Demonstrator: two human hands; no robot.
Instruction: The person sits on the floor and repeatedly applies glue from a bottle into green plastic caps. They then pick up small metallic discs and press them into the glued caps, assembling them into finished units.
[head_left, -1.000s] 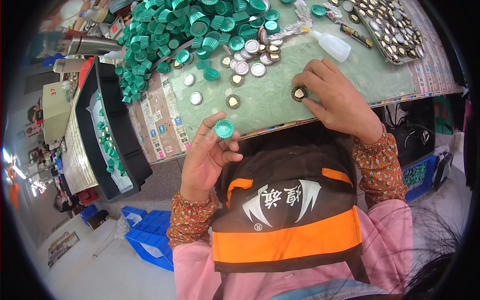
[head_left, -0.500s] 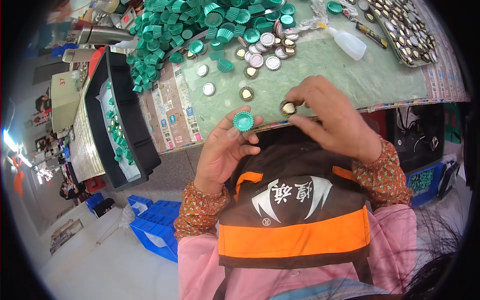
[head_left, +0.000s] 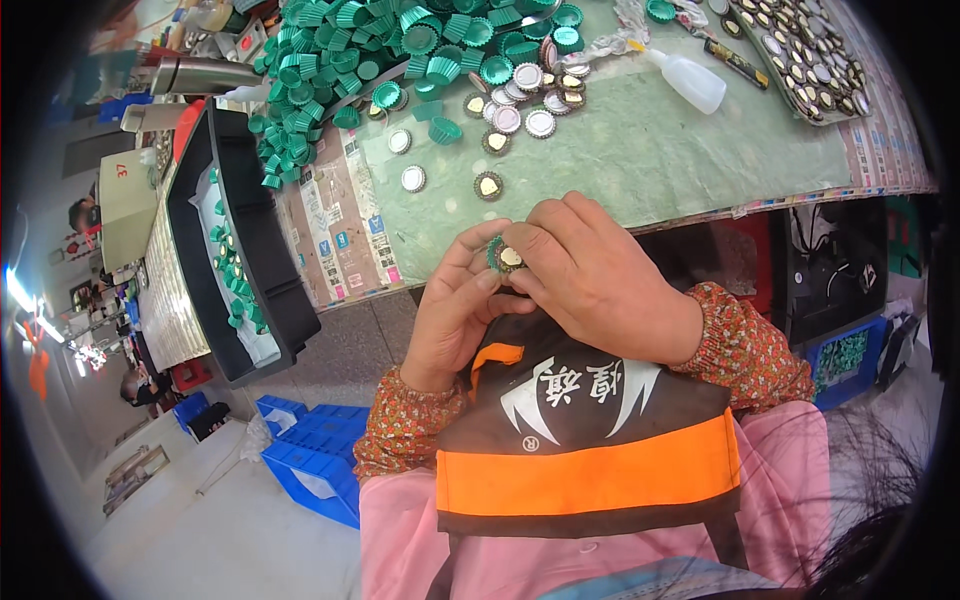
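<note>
My left hand pinches a small green fluted cup just over the table's front edge. My right hand is closed on a dark crimped bottle cap with a cream-coloured piece in it. The bottle cap is at the green cup, facing up; whether it sits fully inside, I cannot tell, since my fingers cover part of both. A similar loose cap lies on the green mat beyond my hands, and two silver-faced caps lie to its left.
A heap of green cups covers the back left, beside a pile of caps. A white squeeze bottle, a black tube and a tray of caps are at right. A black bin stands left; blue crates are below.
My right hand has moved left with the bottle cap and brought it to the green cup. The left hand keeps nearly the same place, and the cup has tilted.
</note>
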